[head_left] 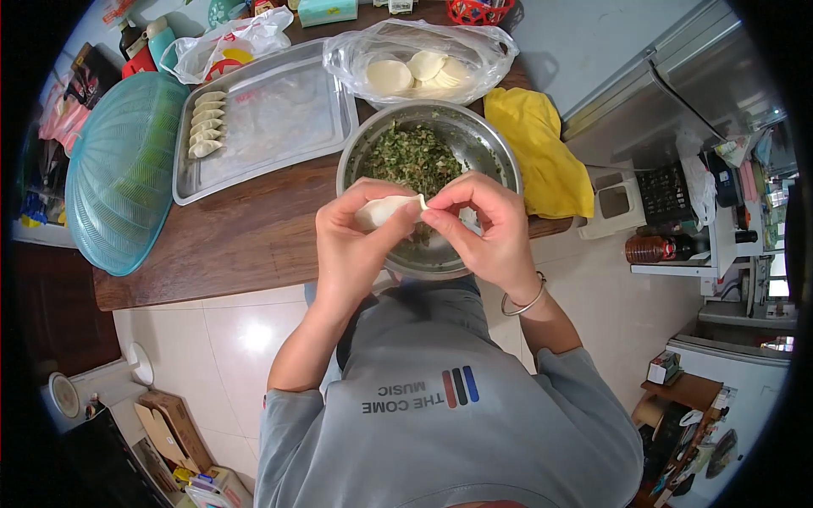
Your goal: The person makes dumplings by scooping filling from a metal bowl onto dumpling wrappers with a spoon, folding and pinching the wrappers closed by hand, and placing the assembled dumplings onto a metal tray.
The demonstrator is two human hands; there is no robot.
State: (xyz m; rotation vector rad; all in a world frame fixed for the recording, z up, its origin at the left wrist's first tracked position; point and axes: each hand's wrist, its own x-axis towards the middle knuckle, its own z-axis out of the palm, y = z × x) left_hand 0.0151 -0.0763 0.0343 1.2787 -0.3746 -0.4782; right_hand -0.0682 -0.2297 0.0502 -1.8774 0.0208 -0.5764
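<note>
Above a steel bowl [501, 144] I hold a pale, folded dumpling [377, 212] between both hands. My left hand [360, 229] is closed around its body, thumb on the near side. With thumb and forefinger my right hand [484, 222] pinches the dumpling's right corner. Green chopped filling [411, 157] lies in the bowl beneath; my hands hide part of it. Beyond the bowl is a clear plastic bag [478, 52] with round dough wrappers [389, 77]. A metal tray [279, 118] to the left carries a row of several finished dumplings [207, 124].
A teal mesh food cover [123, 182] leans at the wooden table's [212, 262] left end. Right of the bowl, a yellow cloth [542, 152] hangs over the edge. A white plastic bag [233, 42] and a red basket [478, 10] stand at the back.
</note>
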